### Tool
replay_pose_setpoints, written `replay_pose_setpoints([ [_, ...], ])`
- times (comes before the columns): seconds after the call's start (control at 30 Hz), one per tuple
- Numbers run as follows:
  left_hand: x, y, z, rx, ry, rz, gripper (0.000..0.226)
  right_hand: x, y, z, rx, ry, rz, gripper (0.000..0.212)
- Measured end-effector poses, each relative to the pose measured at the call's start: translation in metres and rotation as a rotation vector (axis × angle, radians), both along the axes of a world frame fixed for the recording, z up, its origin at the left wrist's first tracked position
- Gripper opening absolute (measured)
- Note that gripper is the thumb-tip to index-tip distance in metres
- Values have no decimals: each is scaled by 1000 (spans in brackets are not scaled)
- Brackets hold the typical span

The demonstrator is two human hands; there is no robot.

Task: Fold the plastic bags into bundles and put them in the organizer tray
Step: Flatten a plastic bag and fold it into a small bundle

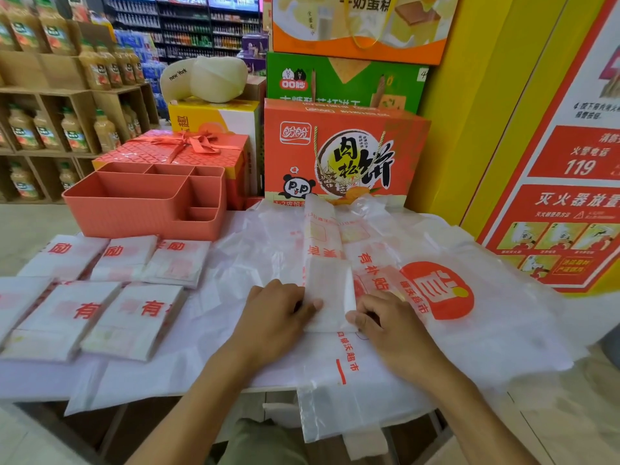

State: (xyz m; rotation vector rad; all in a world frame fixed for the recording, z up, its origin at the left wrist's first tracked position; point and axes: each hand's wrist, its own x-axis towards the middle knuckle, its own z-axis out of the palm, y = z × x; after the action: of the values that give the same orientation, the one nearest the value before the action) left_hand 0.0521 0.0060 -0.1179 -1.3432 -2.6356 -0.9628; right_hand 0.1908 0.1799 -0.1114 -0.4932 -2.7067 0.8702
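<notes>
Head camera, at a shop table: we are folding a plastic bag point(330, 286) that lies as a narrow strip. Its long axis runs from 6 o'clock at our hands to 12 o'clock, where its far end reaches an orange box point(345, 156). The near end is doubled over into a thick white pad sitting between the hands. Our left hand point(278, 307) pinches the pad's left edge with curled fingers, and our right hand point(385, 317) pinches its near right corner the same way. We judge that the next fold goes away from us along the strip, with both hands equally close.

The organizer tray point(127, 216), salmon-coloured with several compartments, stands at 10 o'clock from the hands, nearer the left hand and well apart from the strip. Finished bundles point(134, 320) lie in two rows at 9 o'clock, in front of the tray. Loose bags point(486, 330) are spread under the strip and out toward 3 o'clock.

The bundles show 有 and 励 in red, and the loose bags read 有补贴 and 超市. The orange box carries the brand 盼盼, the name 肉松饼 and a panda marked "P P". A cushion point(181, 78) at 11 o'clock reads "new York". A red poster point(577, 162) at 2 o'clock reads "119" and 灭火器放置.
</notes>
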Motion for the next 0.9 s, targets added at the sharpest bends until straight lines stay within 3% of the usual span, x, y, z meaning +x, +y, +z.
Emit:
replay_pose_setpoints([
  [0.27, -2, -1, 0, -56, -41, -29, 49, 3, -3, 3, 0, 53, -50, 23],
  [0.3, -2, -1, 0, -74, -32, -26, 49, 4, -4, 4, -14, 70, -64, 27],
  [0.37, 0, 1, 1, -102, -13, -23, 49, 5, -4, 3, -3, 100, -38, 57],
  [0.43, 2, 0, 1, -140, 34, 2, 48, 5, -2, 2, 107, 45, 42, 78],
  [0.53, 4, -2, -3, -139, 143, 90, 42, 3, 0, -3, 290, -132, 88, 65],
  [0.67, 5, -3, -6, -33, 142, 158, 30, 3, -1, -6, 269, -163, 96, 59],
  [0.8, 2, -5, -4, -19, 93, 80, 65, 4, -2, -4, 254, -152, 90, 58],
  [0.9, 2, -5, -1, -93, 63, -27, 73, 5, -3, 0, 235, -121, 82, 65],
])
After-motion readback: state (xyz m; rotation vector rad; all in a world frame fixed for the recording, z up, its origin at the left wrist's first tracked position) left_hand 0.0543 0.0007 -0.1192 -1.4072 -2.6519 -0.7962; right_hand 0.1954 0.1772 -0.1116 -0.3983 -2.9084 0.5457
